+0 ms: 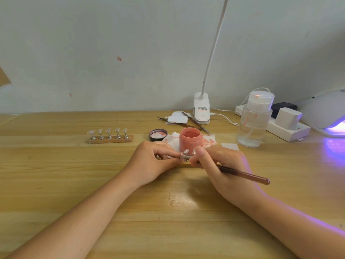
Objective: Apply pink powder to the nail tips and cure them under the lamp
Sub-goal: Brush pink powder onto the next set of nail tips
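Centrally, left hand [152,163] pinching a nail tip stand [186,156], right hand [222,165] gripping a brush [242,174]

The only camera sits on my head, looking forward and down across the tabletop [56,184] toward the wall. It is close above my hands; the pink powder jar [189,140] stands just beyond them, mid-view.
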A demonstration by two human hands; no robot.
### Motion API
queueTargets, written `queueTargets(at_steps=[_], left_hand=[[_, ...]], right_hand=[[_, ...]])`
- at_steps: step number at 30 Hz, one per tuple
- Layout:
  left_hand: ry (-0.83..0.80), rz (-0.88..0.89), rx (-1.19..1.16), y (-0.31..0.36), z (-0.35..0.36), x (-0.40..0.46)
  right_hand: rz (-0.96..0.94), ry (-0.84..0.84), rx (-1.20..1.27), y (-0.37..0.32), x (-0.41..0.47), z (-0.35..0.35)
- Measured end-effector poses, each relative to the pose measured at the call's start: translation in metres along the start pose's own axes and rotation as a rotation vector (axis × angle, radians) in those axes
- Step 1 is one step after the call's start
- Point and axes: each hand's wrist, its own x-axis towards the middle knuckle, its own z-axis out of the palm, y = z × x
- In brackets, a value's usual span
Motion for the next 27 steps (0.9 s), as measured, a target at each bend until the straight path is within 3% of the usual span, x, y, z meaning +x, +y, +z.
queueTargets(at_steps=[2,6,10,14,17,21,25,27], left_hand=[[0.000,-0.002,0.010,-0.0005,-0.0008,-0.0003],[0.009,-0.010,0.008,-0.0011,-0.0006,0.0005],[-0.001,-0.006,0.011,-0.0020,-0.0011,0.0005],[-0.001,-0.021,-0.008,-0.0032,-0.0004,0.0010],[-0.001,-0.018,0.000,-0.0031,-0.0004,0.0007],[0.001,-0.017,0.002,-0.0035,-0.0004,0.0010],[-0.013,-0.012,0.009,-0.0029,-0.0010,0.0007],[-0.012,-0.020,0.008,-0.0032,-0.0007,0.0011]], right_hand=[[0.061,-0.017,0.058,0.0009,-0.0019,0.0003],[-0.032,0.015,-0.030,0.0011,-0.0002,0.0002],[0.036,-0.022,0.039,0.0026,-0.0023,-0.0003],[-0.035,0.007,-0.049,0.0025,-0.0003,0.0005],[0.055,-0.024,0.034,0.0031,-0.0017,0.0006],[-0.036,0.004,-0.039,0.0001,0.0007,0.0002],[0.074,-0.031,0.021,0.0014,-0.0011,0.0006],[0.023,-0.003,0.010,0.0016,-0.0016,-0.0001]])
